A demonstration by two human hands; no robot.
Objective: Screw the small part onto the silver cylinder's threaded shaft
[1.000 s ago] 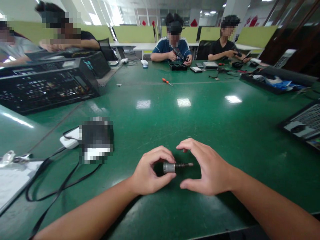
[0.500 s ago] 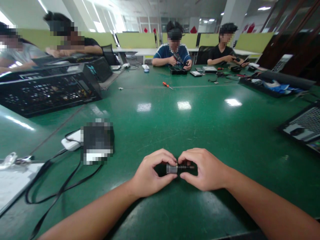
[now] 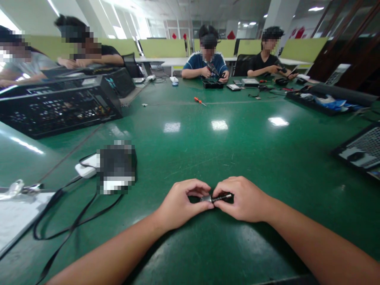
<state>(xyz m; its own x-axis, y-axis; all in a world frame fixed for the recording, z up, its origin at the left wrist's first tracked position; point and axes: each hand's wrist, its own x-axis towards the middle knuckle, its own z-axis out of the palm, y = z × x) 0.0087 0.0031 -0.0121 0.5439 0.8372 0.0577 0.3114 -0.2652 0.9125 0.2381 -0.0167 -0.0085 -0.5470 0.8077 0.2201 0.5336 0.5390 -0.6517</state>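
Note:
A small grey metal cylinder (image 3: 206, 198) with a thin dark ribbed shaft (image 3: 223, 197), perhaps spring-wound, lies level between my hands just above the table. My left hand (image 3: 180, 202) curls round the cylinder end, thumb below and fingers above, closed on it. From the other side my right hand (image 3: 243, 200) pinches the part near where shaft and cylinder meet. The shaft's shiny tip points right into the hollow of my right palm. Fingertips cover some of the joint, so whether the two parts are separate cannot be told.
A black computer case (image 3: 65, 103) stands at the left, with a cable and white adapter (image 3: 87, 166) nearer me. A clipboard (image 3: 23, 213) lies bottom left. An orange screwdriver (image 3: 199, 101) rests farther off. A mesh panel (image 3: 363, 148) is at right. Several people work around the table.
The metal piece has turned in my fingers: its cylinder now shows less and the shaft's tip has tilted slightly up. My right fingers have closed in tighter on it.

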